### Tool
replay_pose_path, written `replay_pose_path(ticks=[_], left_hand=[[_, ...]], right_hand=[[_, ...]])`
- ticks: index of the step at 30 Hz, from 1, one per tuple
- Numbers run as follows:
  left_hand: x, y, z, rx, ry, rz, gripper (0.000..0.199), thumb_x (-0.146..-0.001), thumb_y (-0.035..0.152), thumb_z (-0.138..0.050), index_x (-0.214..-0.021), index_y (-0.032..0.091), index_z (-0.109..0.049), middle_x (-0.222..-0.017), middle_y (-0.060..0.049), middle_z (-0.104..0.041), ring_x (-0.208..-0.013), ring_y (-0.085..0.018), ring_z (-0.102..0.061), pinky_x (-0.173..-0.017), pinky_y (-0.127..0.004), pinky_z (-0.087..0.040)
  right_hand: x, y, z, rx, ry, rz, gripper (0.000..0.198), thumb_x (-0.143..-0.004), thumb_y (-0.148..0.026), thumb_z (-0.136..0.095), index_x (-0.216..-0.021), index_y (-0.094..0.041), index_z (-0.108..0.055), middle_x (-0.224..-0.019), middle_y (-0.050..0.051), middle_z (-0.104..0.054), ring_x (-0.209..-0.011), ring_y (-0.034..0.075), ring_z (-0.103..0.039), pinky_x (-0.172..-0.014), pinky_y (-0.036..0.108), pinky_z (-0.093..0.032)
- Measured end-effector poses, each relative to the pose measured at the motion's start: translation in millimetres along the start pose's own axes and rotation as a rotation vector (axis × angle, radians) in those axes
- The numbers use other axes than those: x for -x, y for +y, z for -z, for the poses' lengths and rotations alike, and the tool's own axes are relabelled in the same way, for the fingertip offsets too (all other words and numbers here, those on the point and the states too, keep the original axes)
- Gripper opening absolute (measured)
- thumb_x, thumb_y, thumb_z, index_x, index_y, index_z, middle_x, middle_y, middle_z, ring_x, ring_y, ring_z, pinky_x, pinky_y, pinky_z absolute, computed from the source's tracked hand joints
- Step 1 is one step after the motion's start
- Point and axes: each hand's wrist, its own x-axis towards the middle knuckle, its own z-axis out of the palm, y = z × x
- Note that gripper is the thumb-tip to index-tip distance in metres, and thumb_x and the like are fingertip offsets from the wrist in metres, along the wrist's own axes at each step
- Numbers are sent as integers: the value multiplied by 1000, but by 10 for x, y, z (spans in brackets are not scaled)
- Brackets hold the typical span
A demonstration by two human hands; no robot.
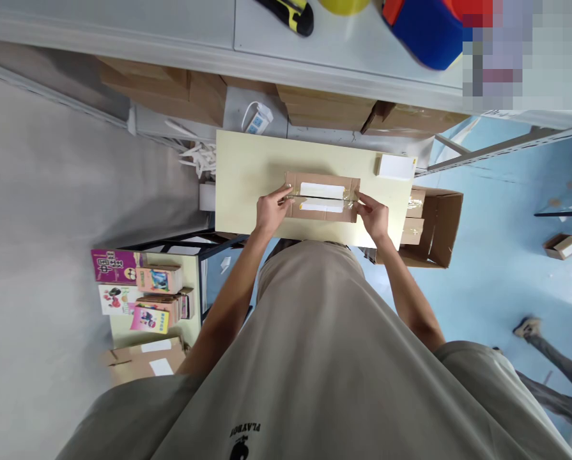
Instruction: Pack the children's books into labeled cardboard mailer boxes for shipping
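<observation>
A small brown cardboard box (321, 214) lies on the pale yellow table in front of me. Its two top flaps nearly meet, with a narrow dark gap between them. Each flap carries a white strip, and shiny clear tape shows near both ends. My left hand (270, 211) pinches the box's left end, fingers at the gap. At the right end, the fingers of my right hand (374, 217) are closed on the edge and tape. A flat white box (397, 167) rests at the table's back right corner.
The table (252, 160) stands below a grey shelf (170, 38) bearing a utility knife (293, 14) and a blue-and-red tape dispenser (427, 38). An open carton (446, 227) is at right; books (158, 281) lie at left. Another person's legs (558, 364) show at far right.
</observation>
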Motion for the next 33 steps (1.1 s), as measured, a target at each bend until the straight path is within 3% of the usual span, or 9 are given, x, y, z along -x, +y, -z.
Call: replay_pose_path(ticks=[6, 10, 13, 16, 20, 26, 30, 33], left_hand=[[-7, -103, 11, 63, -8, 17, 41, -109, 17, -80, -149, 24, -88, -166, -10, -76, -144, -30, -84, -130, -46, -66], [14, -85, 54, 98, -49, 26, 42, -110, 18, -77, -150, 23, -87, -170, -11, -75, -148, -28, -82, -127, -43, -68], [26, -9, 171, -8, -65, -25, 36, -112, 23, -77, -147, 24, -87, -175, -12, -72, -158, -30, -74, -126, -46, -69], [-23, 147, 346, -132, 3, -111, 31, -116, 29, -73, -143, 25, -86, -174, -15, -71, -166, -31, -67, -131, -48, -64], [-228, 554, 587, -97, 103, -256, 34, -121, 28, -60, -146, 24, -83, -166, -14, -77, -157, -27, -73, -126, -41, -66], [-684, 1514, 748, 50, 199, -548, 33, -121, 28, -60, -143, 23, -83, -155, -12, -83, -149, -27, -77, -123, -42, -68], [-941, 2106, 678, 70, 199, -665, 34, -122, 30, -60, -147, 24, -82, -153, -11, -84, -146, -28, -79, -125, -44, -67], [-1092, 2381, 568, 99, 178, -690, 35, -123, 31, -59, -149, 24, -81, -151, -10, -84, -142, -27, -81, -123, -43, -68]], right_hand=[[-13, 33, -90, -28, 2, -31, 56, -110, -39, -69, -159, -16, -82, -149, 16, -88, -121, 32, -92, -112, 46, -74], [12, -28, -42, -22, -16, -41, 53, -110, -38, -69, -158, -19, -81, -155, 15, -85, -127, 33, -90, -114, 49, -74], [43, -117, 54, 29, -59, -3, 51, -110, -37, -66, -156, -21, -81, -161, 15, -82, -128, 33, -90, -112, 52, -76], [29, -248, 203, 110, -61, 105, 48, -111, -40, -65, -150, -19, -84, -159, 18, -82, -127, 35, -88, -110, 56, -77], [-131, -614, 529, 251, 82, 300, 47, -117, -45, -60, -151, -21, -82, -154, 20, -82, -136, 39, -83, -120, 60, -71], [-676, -1474, 1171, 460, 385, 552, 55, -122, -43, -49, -173, -24, -60, -170, 22, -69, -163, 46, -63, -135, 74, -54], [-1294, -1835, 1370, 584, 466, 557, 61, -120, -41, -51, -175, -16, -50, -175, 29, -60, -166, 51, -55, -133, 82, -48], [-1748, -1968, 1370, 658, 477, 491, 57, -119, -38, -52, -164, -3, -56, -161, 37, -66, -158, 53, -62, -131, 83, -46]])
